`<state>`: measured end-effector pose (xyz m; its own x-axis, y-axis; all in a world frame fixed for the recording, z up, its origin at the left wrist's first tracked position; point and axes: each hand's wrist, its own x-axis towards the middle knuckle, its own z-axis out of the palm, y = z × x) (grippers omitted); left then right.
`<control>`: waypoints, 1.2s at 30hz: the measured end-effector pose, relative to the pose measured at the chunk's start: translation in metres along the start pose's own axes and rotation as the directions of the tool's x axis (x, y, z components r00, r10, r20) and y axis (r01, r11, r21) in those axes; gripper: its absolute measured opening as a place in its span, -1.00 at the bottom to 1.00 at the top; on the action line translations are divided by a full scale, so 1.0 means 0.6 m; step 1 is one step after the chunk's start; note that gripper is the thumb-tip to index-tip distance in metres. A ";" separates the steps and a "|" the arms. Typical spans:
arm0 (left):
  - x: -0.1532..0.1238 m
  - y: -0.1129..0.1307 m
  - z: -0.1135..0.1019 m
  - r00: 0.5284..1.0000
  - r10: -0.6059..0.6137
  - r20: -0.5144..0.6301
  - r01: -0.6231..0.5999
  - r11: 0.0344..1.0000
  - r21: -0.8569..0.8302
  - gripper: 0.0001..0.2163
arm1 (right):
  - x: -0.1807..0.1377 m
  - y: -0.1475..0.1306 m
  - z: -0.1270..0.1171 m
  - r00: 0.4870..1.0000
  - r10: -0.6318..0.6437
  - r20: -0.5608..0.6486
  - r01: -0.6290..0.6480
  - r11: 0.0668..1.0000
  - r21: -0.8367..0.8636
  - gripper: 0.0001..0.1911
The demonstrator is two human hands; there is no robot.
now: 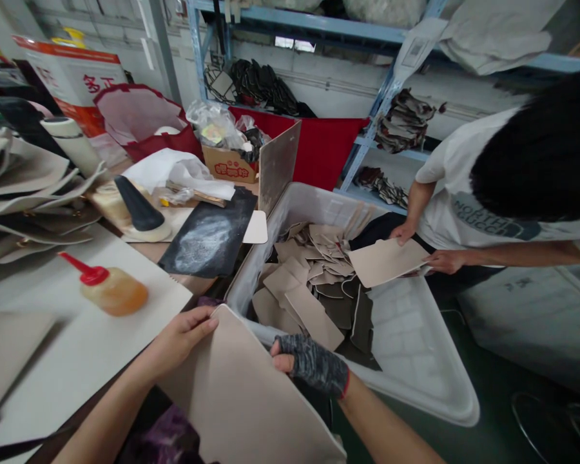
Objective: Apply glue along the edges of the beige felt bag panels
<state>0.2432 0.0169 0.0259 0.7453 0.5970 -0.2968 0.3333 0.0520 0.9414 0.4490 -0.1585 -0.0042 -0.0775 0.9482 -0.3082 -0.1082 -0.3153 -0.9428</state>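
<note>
A large beige leather panel (241, 393) spans the space between my two hands, just in front of a white plastic bin (415, 335). My bare left hand (191, 332) pinches its upper left corner. On the panel's right edge, my right hand (312, 361), in a grey fingerless glove with red trim, is closed with the thumb on top. Inside the bin lie loose beige cut pieces (314, 316) and several dark ones (362, 319). Across the bin, a co-worker (502, 187) in a white T-shirt holds another beige panel (389, 258) with both hands.
On the left table (159, 283) lie a glue bottle (116, 290) with a red nozzle, a dark-handled tool (142, 209) and a black board (212, 232). Stacked leather pieces (33, 187) stand farther left. Blue shelving (367, 32) rises behind, and an upright board (278, 164) borders the bin.
</note>
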 end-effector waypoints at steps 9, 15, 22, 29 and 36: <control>-0.003 -0.054 -0.003 0.974 0.139 -0.178 -0.105 0.976 0.188 -0.66 | 0.012 0.021 0.021 0.983 0.144 0.115 -0.171 0.945 0.277 -0.47; -0.005 -0.068 0.005 0.953 0.167 -0.253 -0.108 0.967 0.231 -0.59 | 0.016 0.006 0.027 0.988 0.130 0.088 -0.143 0.977 0.158 -0.51; -0.009 -0.072 0.009 0.953 0.165 -0.253 -0.108 0.968 0.225 -0.60 | 0.021 -0.008 0.023 0.975 0.198 0.104 -0.208 0.973 0.099 -0.47; -0.012 -0.068 0.016 0.965 0.138 -0.224 -0.091 0.974 0.207 -0.61 | 0.025 -0.018 0.015 0.965 0.239 0.109 -0.229 0.968 -0.102 -0.69; -0.009 -0.070 0.023 0.944 0.151 -0.295 -0.085 0.970 0.226 -0.63 | 0.030 -0.016 0.023 0.964 0.256 0.067 -0.244 0.959 -0.146 -0.82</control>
<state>0.2330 0.0004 -0.0141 0.5835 0.8071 -0.0905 0.3903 -0.1810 0.9027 0.4352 -0.1388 0.0010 -0.1689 0.8310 -0.5300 0.0603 -0.5281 -0.8471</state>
